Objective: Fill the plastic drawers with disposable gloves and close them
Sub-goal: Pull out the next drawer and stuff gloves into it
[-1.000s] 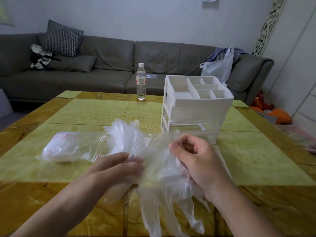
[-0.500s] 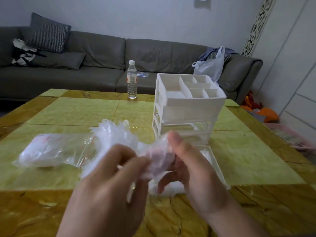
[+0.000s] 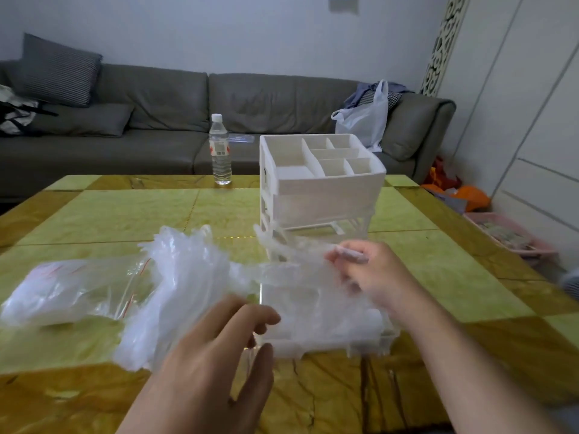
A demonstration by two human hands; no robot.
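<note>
gloves (image 3: 200, 277), thin clear disposable ones, sit in a crumpled heap on the table (image 3: 94, 214), spilling from the mouth of a zip bag (image 3: 72, 286) at left toward the pulled-out drawer (image 3: 329, 336) in front of the person. right hand (image 3: 372, 277) has its grip pinching one stretch of glove film, fingers curled round it, lifted above the drawer, prob to peel a single glove off the clump so it can go in w/o dragging the rest. left hand (image 3: 219, 349) hovers over the near edge of the heap w/ fingers loosely spread, nothing held as far as i can see; blur makes it hard to say if a fingertip touches the film. looks placed to hold the pile back or catch the next glove.

drawer lies flat on the table, clear of its slot, open top facing up, some film already over it; can't tell how much is inside. just behind stands the white drawer unit (image 3: 322, 195) w/ a divided tray on top and an empty slot low down, so filling seems early and closing not yet due.

further back a water bottle (image 3: 221, 151) near the table's far edge, then a grey sofa (image 3: 156, 120) w/ a plastic bag (image 3: 363, 120) on it.
</note>
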